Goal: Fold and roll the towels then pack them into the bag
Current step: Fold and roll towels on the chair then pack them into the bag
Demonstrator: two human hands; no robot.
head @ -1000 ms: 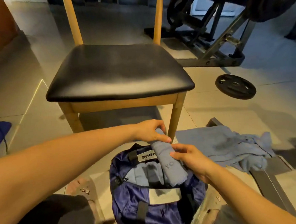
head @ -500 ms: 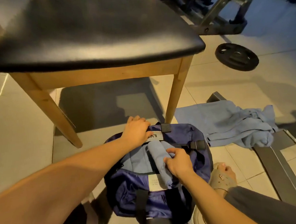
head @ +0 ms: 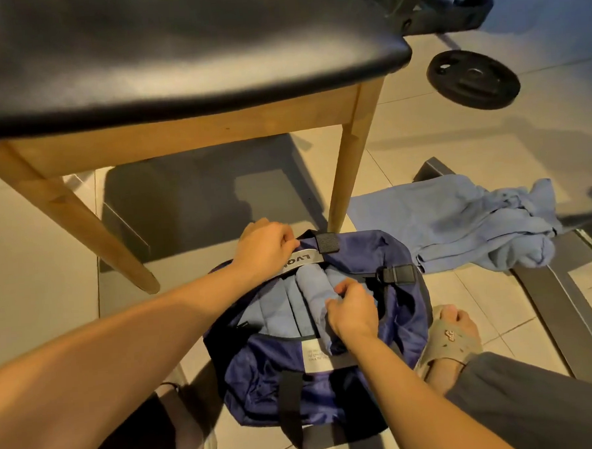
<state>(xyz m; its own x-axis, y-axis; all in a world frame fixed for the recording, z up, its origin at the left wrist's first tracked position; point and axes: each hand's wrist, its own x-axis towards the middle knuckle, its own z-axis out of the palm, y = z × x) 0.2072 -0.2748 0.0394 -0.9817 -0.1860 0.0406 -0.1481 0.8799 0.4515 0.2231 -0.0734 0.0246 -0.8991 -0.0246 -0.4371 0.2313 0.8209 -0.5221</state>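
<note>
The navy duffel bag (head: 268, 370) sits open on the tiled floor, just near of the wooden chair (head: 180, 134). The left hand (head: 265, 246) has its grip clenched on the bag's far rim by the grey label, holding the mouth open. The right hand (head: 352, 310) is curled round the near end of a rolled pale blue towel (head: 310, 292) that lies inside the bag, beside more pale blue cloth (head: 275, 311) to its left.

The roll looks light and soft. It will probably bend in the middle and loosen if it is held by one end only. A hold round its middle, with the loose edge trapped under the fingers, should keep it rolled while it is pushed down against its neighbours. The bag's thin fabric is limp, so the rim will likely sag shut unless it is held.

Unfolded towels (head: 459, 226) lie heaped on the floor to the right, well apart from the bag. They are yet to be folded and rolled.
</note>
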